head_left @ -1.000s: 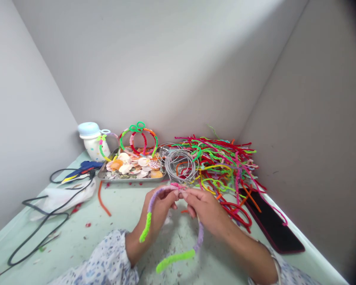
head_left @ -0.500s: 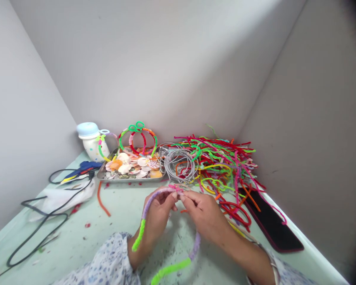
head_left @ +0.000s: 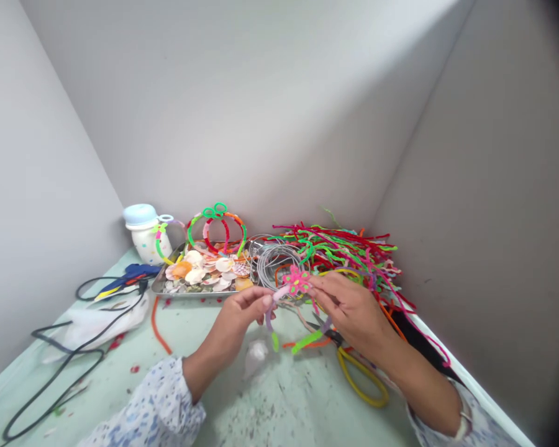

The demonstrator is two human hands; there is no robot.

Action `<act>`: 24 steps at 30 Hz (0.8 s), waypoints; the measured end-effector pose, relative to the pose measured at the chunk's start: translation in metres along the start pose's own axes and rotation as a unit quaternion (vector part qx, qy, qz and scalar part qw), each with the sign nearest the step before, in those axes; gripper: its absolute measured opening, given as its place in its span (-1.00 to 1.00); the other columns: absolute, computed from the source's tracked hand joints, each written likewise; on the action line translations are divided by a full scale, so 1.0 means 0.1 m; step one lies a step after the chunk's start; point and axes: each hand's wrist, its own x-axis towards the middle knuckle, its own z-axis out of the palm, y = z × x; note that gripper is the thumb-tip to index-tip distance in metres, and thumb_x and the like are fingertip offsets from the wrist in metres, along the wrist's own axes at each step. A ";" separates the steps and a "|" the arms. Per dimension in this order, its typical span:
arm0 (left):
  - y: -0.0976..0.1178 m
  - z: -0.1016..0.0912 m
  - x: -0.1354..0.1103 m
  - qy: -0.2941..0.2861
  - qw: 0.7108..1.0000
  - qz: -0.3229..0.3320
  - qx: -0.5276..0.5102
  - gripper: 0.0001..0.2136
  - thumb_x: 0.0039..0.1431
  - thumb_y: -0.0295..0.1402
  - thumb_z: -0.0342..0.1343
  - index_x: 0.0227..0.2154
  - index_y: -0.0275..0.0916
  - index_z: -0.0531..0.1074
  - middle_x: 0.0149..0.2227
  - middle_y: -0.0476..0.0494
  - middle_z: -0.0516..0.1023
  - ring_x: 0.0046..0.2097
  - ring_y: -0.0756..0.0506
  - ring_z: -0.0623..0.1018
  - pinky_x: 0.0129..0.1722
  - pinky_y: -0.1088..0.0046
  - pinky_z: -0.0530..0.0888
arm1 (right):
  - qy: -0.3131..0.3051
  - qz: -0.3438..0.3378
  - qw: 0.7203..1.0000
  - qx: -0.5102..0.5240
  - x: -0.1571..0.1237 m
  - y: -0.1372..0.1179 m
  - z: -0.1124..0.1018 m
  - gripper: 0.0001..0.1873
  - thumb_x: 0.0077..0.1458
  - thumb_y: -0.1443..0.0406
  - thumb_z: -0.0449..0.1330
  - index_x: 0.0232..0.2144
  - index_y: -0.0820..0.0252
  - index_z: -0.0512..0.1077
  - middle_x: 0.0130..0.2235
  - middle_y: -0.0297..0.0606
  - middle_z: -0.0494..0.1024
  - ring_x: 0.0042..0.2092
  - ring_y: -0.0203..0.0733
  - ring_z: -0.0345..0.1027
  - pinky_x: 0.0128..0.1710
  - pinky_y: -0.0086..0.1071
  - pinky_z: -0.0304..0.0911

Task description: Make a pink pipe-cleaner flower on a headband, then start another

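Above the green tabletop (head_left: 190, 332), left hand (head_left: 235, 320) is pinching the fuzzy band (head_left: 281, 293) between thumb and fingers; right hand (head_left: 351, 310) is gripping it, fingertips together, beside the pink flower (head_left: 297, 280); yellow-handled scissors (head_left: 337, 339) are lying nearby.

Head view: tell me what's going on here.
A person holds a pipe-cleaner band in both hands. The left hand pinches one side; the right hand grips it beside a pink flower. Yellow-handled scissors lie on the table below the right hand, with a tray of seashells and piled pipe cleaners farther back.
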 end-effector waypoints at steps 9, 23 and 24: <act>0.06 -0.10 0.06 -0.006 0.999 0.014 0.046 -0.81 0.10 -0.25 0.17 -0.32 -0.27 0.49 -0.40 -0.06 0.47 -0.35 -0.02 0.39 -0.31 0.47 0.31 | -0.012 0.019 0.999 0.048 0.06 0.01 0.03 -0.82 0.16 0.31 0.11 -0.26 0.11 0.53 -0.29 -0.27 0.53 -0.25 -0.21 0.39 -0.25 -0.38 0.26; -0.12 -0.40 0.22 0.038 0.996 0.071 0.040 -0.65 0.22 -0.13 -0.04 -0.26 -0.33 0.49 -0.30 -0.20 0.53 -0.29 -0.07 0.47 -0.27 0.43 0.35 | -0.014 0.070 0.997 0.016 0.20 0.21 -0.03 -0.80 0.12 0.20 0.11 -0.32 0.10 0.51 -0.35 -0.28 0.52 -0.35 -0.19 0.38 -0.39 -0.39 0.24; -0.16 -0.41 0.23 0.067 0.995 0.067 0.043 -0.61 0.24 -0.12 -0.10 -0.27 -0.34 0.48 -0.32 -0.21 0.52 -0.32 -0.06 0.47 -0.30 0.44 0.35 | 0.003 0.069 0.998 0.008 0.25 0.20 -0.07 -0.78 0.12 0.17 0.10 -0.32 0.09 0.52 -0.35 -0.29 0.53 -0.36 -0.19 0.38 -0.41 -0.40 0.24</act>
